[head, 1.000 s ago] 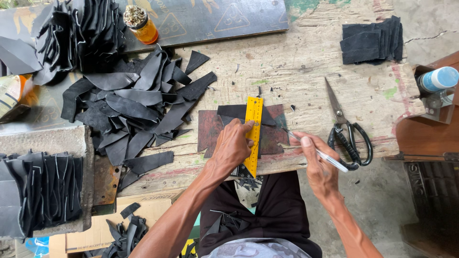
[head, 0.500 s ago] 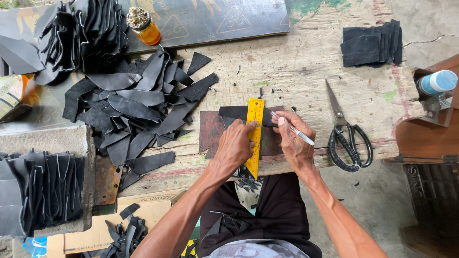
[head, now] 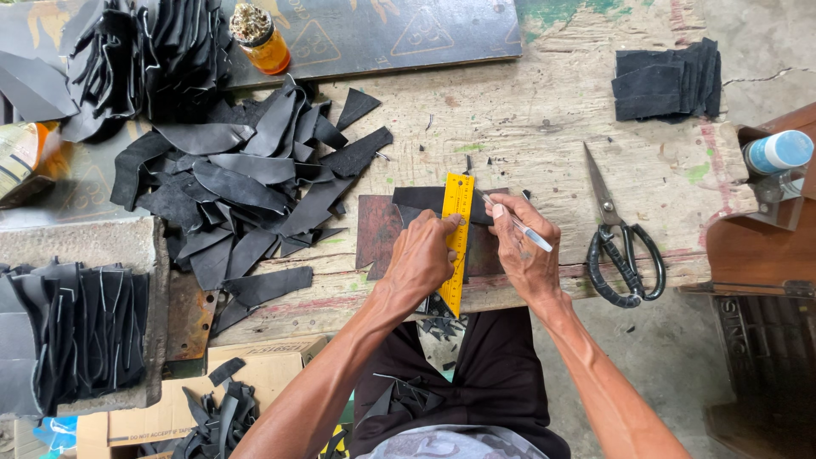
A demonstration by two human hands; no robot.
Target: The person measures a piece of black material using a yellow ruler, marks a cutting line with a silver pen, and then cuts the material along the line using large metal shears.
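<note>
Your left hand (head: 421, 259) presses flat, fingers spread, on the yellow ruler (head: 455, 242), which lies across a dark sheet (head: 380, 231) on the cutting board (head: 371, 246) at the near edge of the workbench (head: 544, 127). Your right hand (head: 523, 251) is closed around a thin white knife (head: 518, 225) just beside the ruler's right edge. The sheet looks thin, limp and light, likely to slide, so bear down through the stiff ruler close to the cut.
</note>
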